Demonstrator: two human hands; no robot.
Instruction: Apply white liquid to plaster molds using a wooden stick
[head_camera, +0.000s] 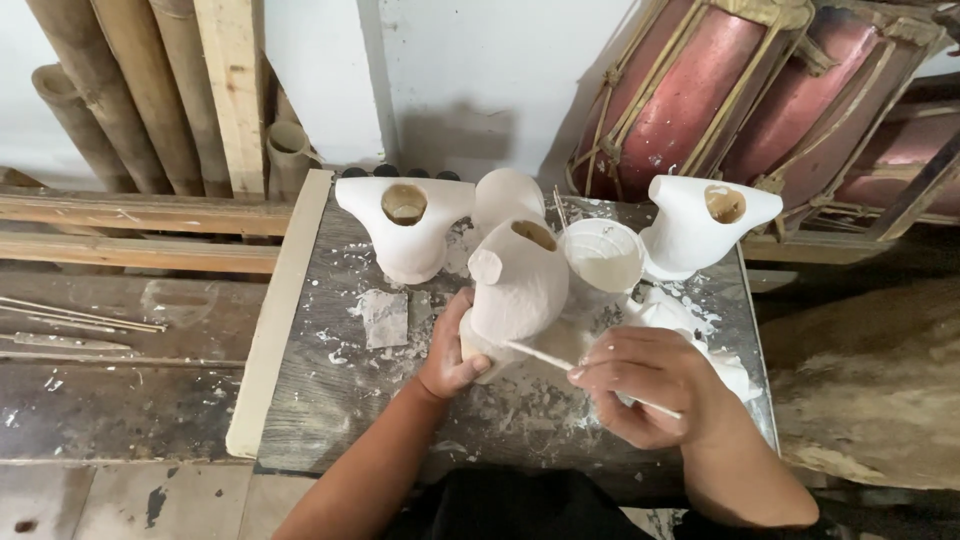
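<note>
The left hand (450, 350) grips the white plaster form (520, 285), standing tilted on the desk (320, 400). Right hand (650, 385) fingers pinch a thin stick (545, 355) against it. Excess pressure could chip the plaster or tip the form.

1. The left hand (452, 352) grips the lower side of a white plaster form (520, 288) standing on the grey table (330, 390).
2. The right hand (655, 385), right of that form, pinches a thin white stick (540, 354) whose tip touches it.
3. Behind the form sits a white bowl (603, 255).
4. Two similar plaster pieces (405, 230) flank it.
</note>
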